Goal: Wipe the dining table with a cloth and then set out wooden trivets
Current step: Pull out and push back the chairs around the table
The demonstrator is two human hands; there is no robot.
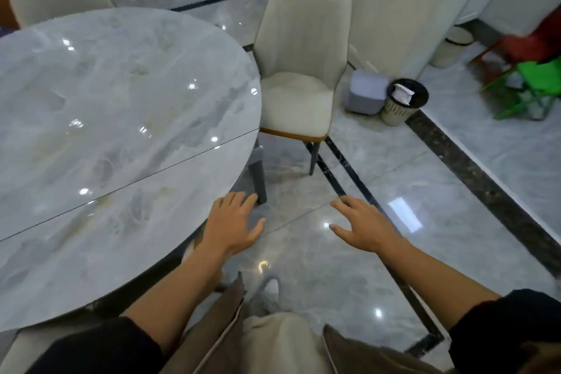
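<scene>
A chair (299, 76) stands right of the table (106, 130).

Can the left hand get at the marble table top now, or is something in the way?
Probably yes. The left hand is open and empty, right at the near edge of the table. Nothing stands between them; the cream chair is farther along the rim.
</scene>
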